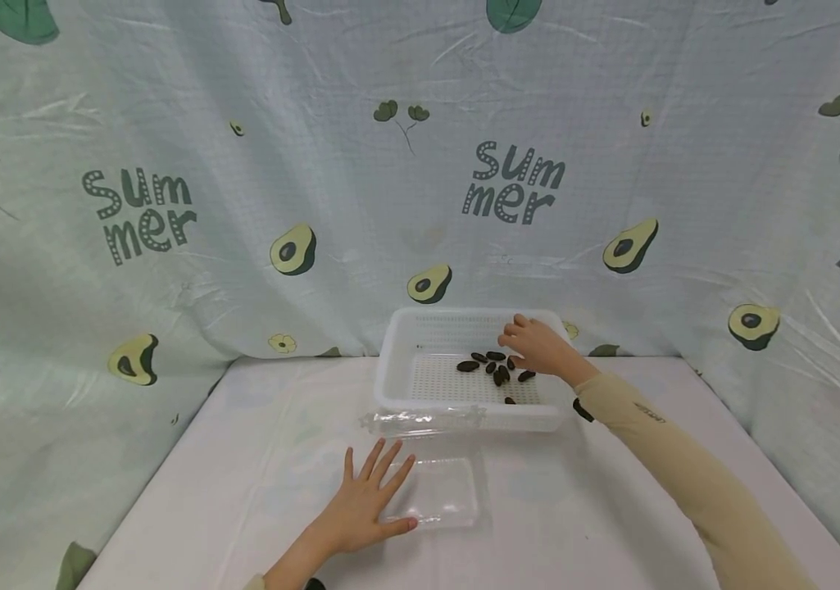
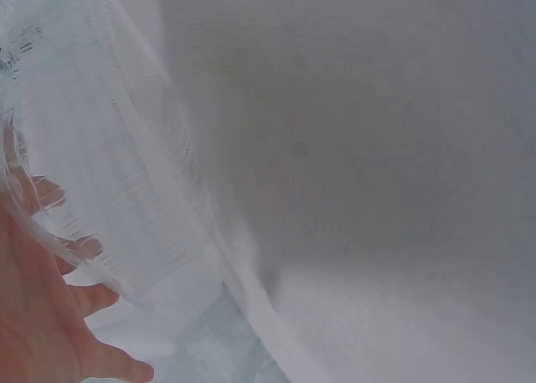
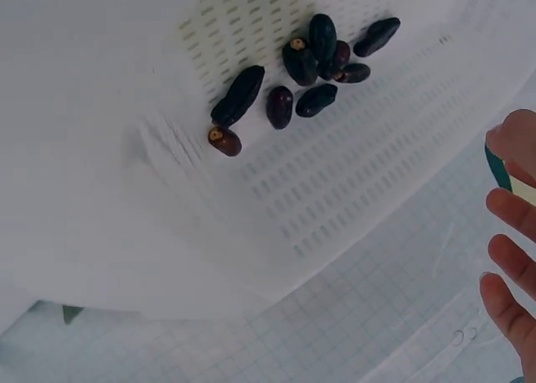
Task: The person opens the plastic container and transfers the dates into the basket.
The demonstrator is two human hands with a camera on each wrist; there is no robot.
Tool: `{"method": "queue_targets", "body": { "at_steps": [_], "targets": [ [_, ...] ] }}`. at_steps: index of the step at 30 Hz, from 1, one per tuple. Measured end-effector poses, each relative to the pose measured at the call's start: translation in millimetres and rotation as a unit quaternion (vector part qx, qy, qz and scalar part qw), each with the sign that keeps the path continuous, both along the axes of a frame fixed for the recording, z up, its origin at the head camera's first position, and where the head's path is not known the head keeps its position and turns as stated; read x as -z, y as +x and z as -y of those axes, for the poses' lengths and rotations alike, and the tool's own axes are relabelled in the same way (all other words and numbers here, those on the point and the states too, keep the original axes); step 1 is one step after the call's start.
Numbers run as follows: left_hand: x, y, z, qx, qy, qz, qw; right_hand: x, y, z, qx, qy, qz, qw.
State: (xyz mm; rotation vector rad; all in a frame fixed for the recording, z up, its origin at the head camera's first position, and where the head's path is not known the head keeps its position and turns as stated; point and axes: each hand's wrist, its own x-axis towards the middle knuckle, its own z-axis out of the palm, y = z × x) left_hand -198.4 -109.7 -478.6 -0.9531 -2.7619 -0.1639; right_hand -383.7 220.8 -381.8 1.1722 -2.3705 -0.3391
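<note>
Several dark, oval fruits, like long black grapes or dates (image 1: 468, 366), lie in a white perforated plastic basket (image 1: 392, 360) at the back of the table. Above the basket's right side is my right hand (image 1: 538, 348), its fingers loosely bent. In the right wrist view, that hand (image 3: 515, 232) has its fingers apart and nothing between them. Nearer to me stands a clear plastic box (image 1: 449, 520), its lid (image 1: 420, 422) raised by the basket's front. My left hand (image 1: 364, 508) is spread over the box's left edge; the left wrist view shows its fingers behind the clear plastic (image 2: 92, 173).
A pale cloth (image 1: 360, 188) printed with avocados and lettering hangs behind the table and along both sides. The white table top (image 1: 582, 516) extends left and right of the box. One fruit (image 1: 510, 401) lies apart near the basket's front wall.
</note>
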Motion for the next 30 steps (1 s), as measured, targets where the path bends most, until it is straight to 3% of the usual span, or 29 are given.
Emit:
{"method": "queue_targets", "body": {
  "at_steps": [11, 19, 22, 26, 30],
  "targets": [
    [-6.2, 5.0, 6, 0.001, 0.002, 0.009, 1.0000, 9.3, 40.5, -19, -0.071, -0.045, -0.057, 0.995],
    [-7.3, 11.5, 17, -0.003, 0.041, 0.034, 0.9986, 19.2, 76.7, -38, -0.085, -0.072, -0.073, 0.991],
    [-7.7, 13.2, 23, -0.005, 0.049, 0.030, 0.9983, 27.0, 91.4, -45, -0.088, -0.089, -0.073, 0.989],
    [-8.2, 14.7, 32, -0.016, 0.084, 0.054, 0.9948, 44.6, 108.4, -51, -0.079, -0.119, -0.064, 0.988],
    [-8.3, 13.3, 41, -0.030, 0.087, 0.040, 0.9950, 62.5, 122.9, -53, -0.066, -0.155, -0.036, 0.985]
  ]
}}
